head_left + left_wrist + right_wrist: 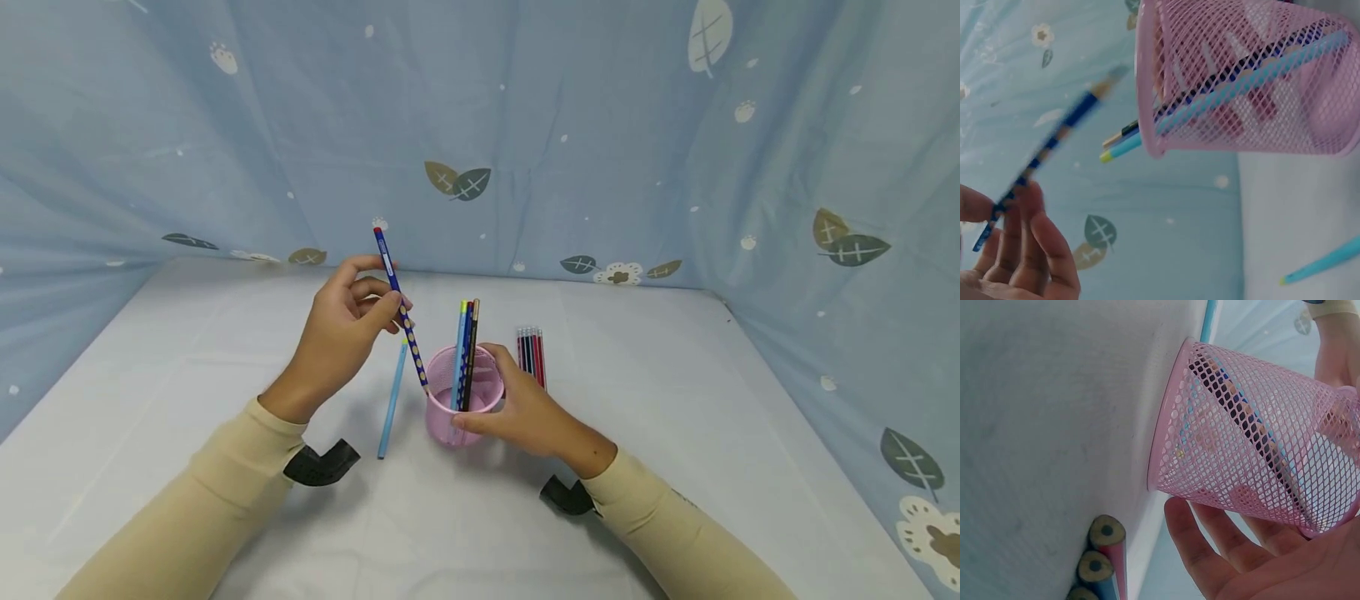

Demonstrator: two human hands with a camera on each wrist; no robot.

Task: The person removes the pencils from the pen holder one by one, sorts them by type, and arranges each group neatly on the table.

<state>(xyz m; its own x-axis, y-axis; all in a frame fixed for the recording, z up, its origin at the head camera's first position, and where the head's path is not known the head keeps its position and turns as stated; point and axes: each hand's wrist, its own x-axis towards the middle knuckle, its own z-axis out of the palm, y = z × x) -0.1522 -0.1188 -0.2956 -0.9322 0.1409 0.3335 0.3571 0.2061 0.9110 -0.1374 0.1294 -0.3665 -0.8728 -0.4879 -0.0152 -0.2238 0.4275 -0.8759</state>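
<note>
My left hand [348, 321] pinches a dark blue pencil [1054, 142] with pale dots between thumb and fingers. Its sharpened end points down, close to the left rim of a pink mesh pencil cup [440, 417]. Around the cup's right side curls my right hand [525, 412], with the thumb at the front rim and the other fingers behind. Standing in the cup are a light blue pen [1207, 100] with a yellow end, a blue pencil and a black pencil [472, 354]. Another light blue pen [392, 404] lies on the table left of the cup.
A row of several pencils [530, 354], red and dark, lies just beyond my right hand; their unsharpened ends [1107, 531] show in the right wrist view. The white tabletop [660, 375] meets a blue patterned curtain [570, 125] at the back and sides.
</note>
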